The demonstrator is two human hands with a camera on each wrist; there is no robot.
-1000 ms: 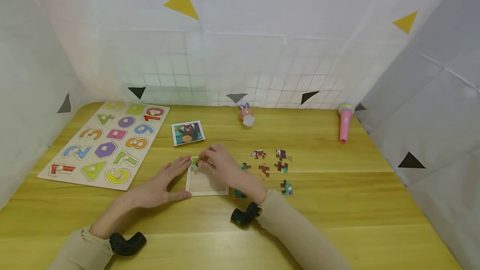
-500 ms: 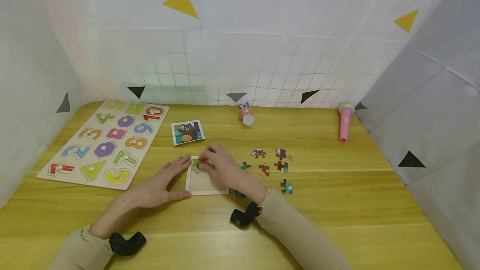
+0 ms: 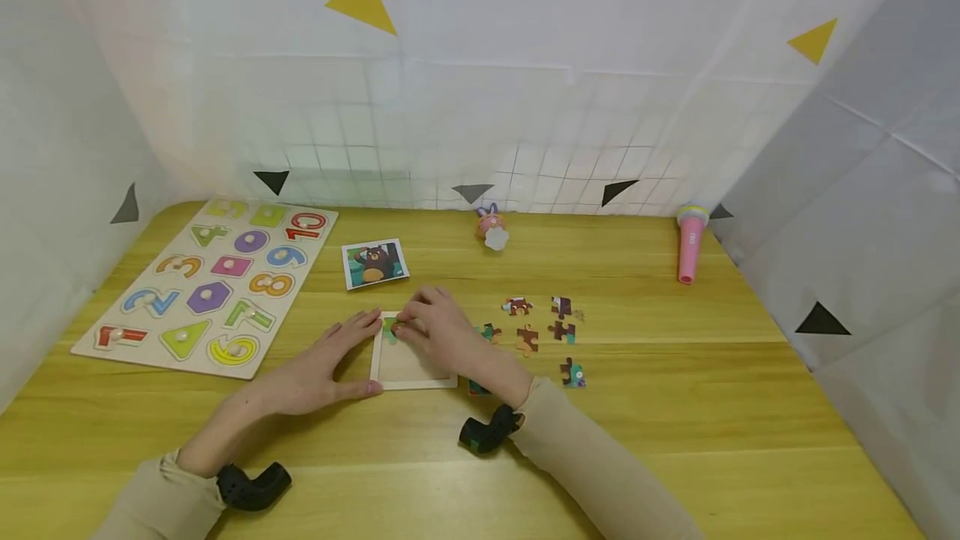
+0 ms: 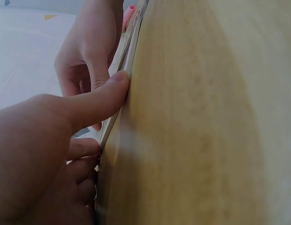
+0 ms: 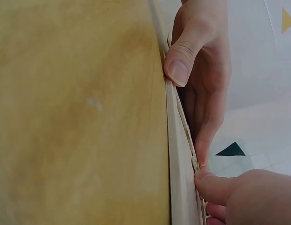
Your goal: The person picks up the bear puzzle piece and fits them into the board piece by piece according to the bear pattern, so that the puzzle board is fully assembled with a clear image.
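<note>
A shallow square wooden puzzle frame (image 3: 414, 385) lies on the table in the head view. My left hand (image 3: 318, 369) rests along its left side, the thumb at the near corner and the fingertips at the far one. At the far left corner inside the frame, my right hand (image 3: 444, 333) pinches a green and red-brown puzzle piece (image 3: 389, 329) between thumb and fingers. Those fingers partly cover the piece. The right wrist view has the right thumb (image 5: 218, 186) at the piece's thin edge, just above the frame. Several loose puzzle pieces (image 3: 528, 340) lie right of the frame.
A bear picture card (image 3: 377, 264) lies behind the frame. The number and shape board (image 3: 212, 290) is on the left. A small pink figure (image 3: 492, 227) stands at the back, and a pink toy microphone (image 3: 689, 245) lies at the right. White sheets enclose the table (image 3: 712, 407).
My right fingers have shifted slightly left with the puzzle piece, which now sits nearer the frame's far left corner. The left hand stays in place at the frame.
</note>
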